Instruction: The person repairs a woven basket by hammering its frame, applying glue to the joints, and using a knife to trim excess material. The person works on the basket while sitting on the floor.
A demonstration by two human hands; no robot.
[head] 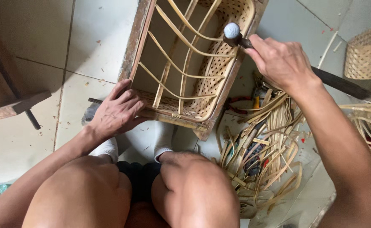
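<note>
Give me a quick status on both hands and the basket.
Left hand gripping near corner of wooden frame. Right hand holding hammer over woven bamboo basket in frame. Bamboo strips piled right; nothing blocking.

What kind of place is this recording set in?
Probably a home basket-weaving workshop on a tiled floor: a half-woven basket in a wooden frame, a pile of cane strips, and a hammer in the right hand.

A woven basket sits inside a wooden frame, with bamboo strips to its right.
</note>
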